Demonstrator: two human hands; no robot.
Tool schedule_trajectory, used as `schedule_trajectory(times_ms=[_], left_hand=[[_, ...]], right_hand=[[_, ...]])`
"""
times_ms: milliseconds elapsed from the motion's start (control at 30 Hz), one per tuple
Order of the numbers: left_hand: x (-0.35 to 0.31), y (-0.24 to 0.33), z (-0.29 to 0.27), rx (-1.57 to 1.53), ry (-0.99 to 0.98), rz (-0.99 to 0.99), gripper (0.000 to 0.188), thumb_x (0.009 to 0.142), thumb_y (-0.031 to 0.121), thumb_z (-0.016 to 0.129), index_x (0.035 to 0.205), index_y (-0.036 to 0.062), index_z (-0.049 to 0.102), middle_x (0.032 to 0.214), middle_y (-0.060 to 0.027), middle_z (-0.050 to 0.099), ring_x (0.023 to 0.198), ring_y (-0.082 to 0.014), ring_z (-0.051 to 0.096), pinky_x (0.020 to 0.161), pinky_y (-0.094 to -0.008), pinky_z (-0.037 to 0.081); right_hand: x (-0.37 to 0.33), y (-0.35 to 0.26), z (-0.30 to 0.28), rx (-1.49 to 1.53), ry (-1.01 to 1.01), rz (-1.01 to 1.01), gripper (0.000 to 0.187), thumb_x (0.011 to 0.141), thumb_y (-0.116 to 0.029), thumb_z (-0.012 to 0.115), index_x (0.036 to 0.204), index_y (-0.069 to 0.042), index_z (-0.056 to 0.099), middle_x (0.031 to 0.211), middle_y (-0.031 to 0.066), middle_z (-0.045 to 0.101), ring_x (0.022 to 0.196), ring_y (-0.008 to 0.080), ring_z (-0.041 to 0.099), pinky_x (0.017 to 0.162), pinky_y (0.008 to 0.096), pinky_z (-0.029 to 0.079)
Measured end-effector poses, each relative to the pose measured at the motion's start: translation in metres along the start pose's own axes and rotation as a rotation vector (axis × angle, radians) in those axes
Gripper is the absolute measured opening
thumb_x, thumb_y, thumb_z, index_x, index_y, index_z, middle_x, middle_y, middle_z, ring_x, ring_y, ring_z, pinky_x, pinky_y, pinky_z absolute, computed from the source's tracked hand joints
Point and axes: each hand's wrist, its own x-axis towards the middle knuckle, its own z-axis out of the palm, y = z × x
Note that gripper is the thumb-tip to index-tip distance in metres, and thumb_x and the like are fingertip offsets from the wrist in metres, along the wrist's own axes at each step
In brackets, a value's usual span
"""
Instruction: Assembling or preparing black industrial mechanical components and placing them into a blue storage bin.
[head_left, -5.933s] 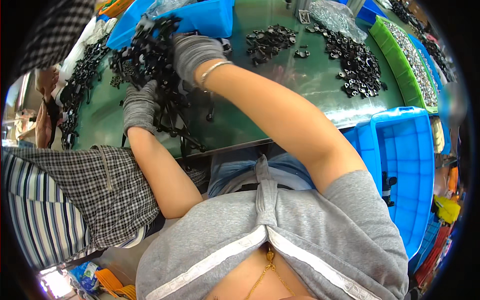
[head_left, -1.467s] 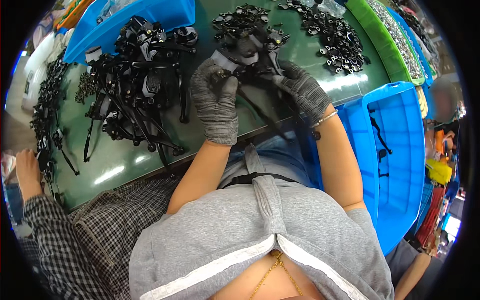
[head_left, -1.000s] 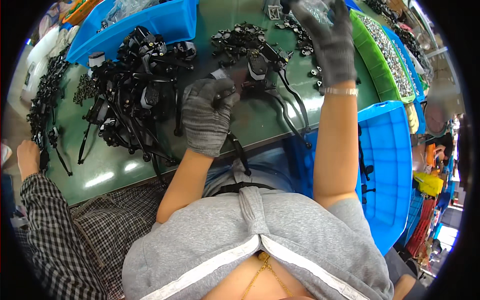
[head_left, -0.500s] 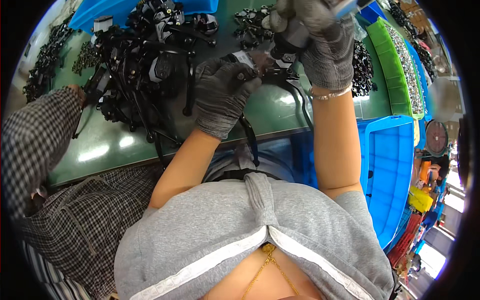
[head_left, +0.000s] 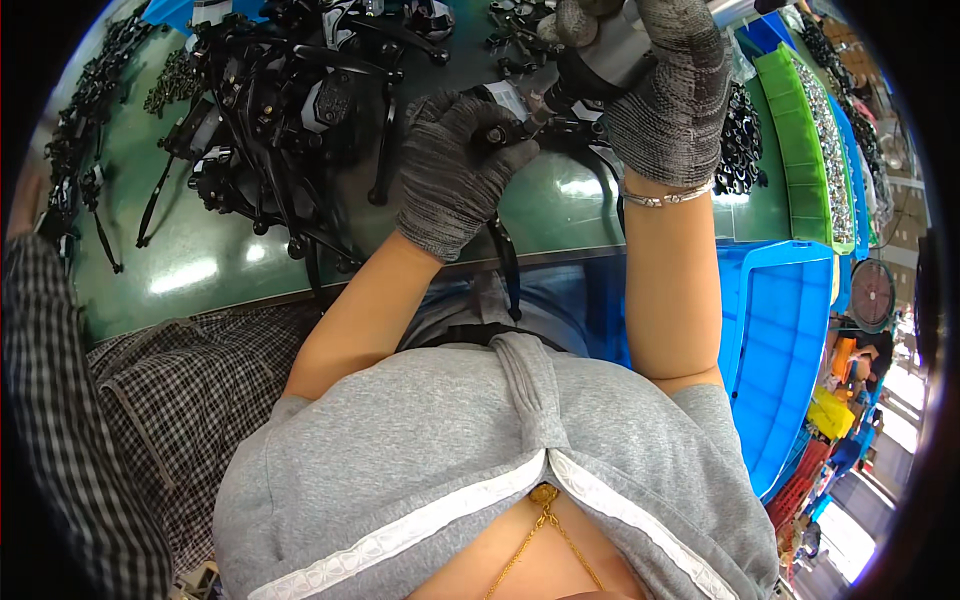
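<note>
My left hand [head_left: 455,175], in a dark grey knit glove, is closed around a black brake lever assembly [head_left: 507,265]. The lever's long arm hangs below my fingers, past the table's near edge. My right hand [head_left: 678,105], gloved alike, grips a power screwdriver [head_left: 612,58] with a silver-grey body and a black collar. Its bit slants down to the lever's clamp end beside my left fingertips. Whether a screw sits under the tip is too small to tell. Another lever [head_left: 600,165] lies partly hidden behind the tool.
A heap of black brake levers [head_left: 270,130] covers the table [head_left: 190,270] to my left. Black rings [head_left: 740,140] lie at the right, beside a green bin [head_left: 790,130] of small metal parts. A blue crate [head_left: 785,350] stands below. A co-worker's checked sleeve [head_left: 50,400] is far left.
The co-worker's arm has drawn back left from the lever heap. My right hand and the screwdriver have shifted slightly, and the bit now shows clearly at the held lever.
</note>
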Motion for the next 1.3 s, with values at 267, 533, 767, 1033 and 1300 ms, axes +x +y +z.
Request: schedule_trajectory(times_ms=[267,533,767,1033,1300], left_hand=[[0.0,-0.003,0.001,0.029,0.03,-0.003,0.028,0.077,0.006,0.086,0.098,0.0041,0.066,0.089,-0.0021,0.055,0.083,-0.0124,0.057,0.077,-0.0303,0.052],[-0.001,-0.008,0.003,-0.026,0.007,-0.092,0.032,0.078,0.006,0.086,0.098,0.0049,0.061,0.091,-0.0011,0.053,0.082,-0.0106,0.055,0.075,-0.0286,0.051],[0.0,-0.008,0.006,-0.142,0.048,-0.111,0.032,0.073,0.019,0.09,0.09,0.0046,0.066,0.09,-0.0086,0.06,0.083,-0.0226,0.061,0.072,-0.0382,0.051],[0.003,-0.001,0.008,-0.075,0.041,-0.094,0.029,0.074,0.022,0.088,0.092,0.0064,0.07,0.088,-0.0079,0.064,0.084,-0.0234,0.062,0.073,-0.0397,0.051],[0.025,0.028,0.008,0.352,-0.157,-0.014,0.031,0.08,0.026,0.085,0.102,0.0066,0.075,0.092,-0.0113,0.069,0.088,-0.0271,0.065,0.085,-0.0405,0.053]], right_hand=[[-0.009,-0.016,0.025,-0.079,0.157,0.098,0.035,0.091,-0.022,0.079,0.116,-0.006,0.06,0.083,0.0069,0.066,0.067,0.0188,0.066,0.061,0.0332,0.057],[0.012,0.017,-0.002,0.145,-0.176,-0.008,0.044,0.093,-0.028,0.077,0.126,-0.004,0.059,0.096,0.0113,0.069,0.078,0.0222,0.069,0.067,0.0343,0.059],[-0.007,0.017,0.02,0.227,0.046,0.159,0.046,0.092,-0.024,0.077,0.128,-0.002,0.057,0.098,0.0118,0.068,0.08,0.0213,0.069,0.069,0.0317,0.06],[-0.003,0.007,0.012,-0.136,0.025,0.008,0.039,0.09,-0.023,0.08,0.118,-0.004,0.061,0.087,0.0067,0.069,0.072,0.0152,0.068,0.062,0.0275,0.058],[-0.009,-0.07,0.004,-0.416,0.093,-0.376,0.035,0.095,-0.035,0.074,0.111,-0.005,0.065,0.088,0.0038,0.066,0.072,0.0139,0.067,0.064,0.0281,0.056]])
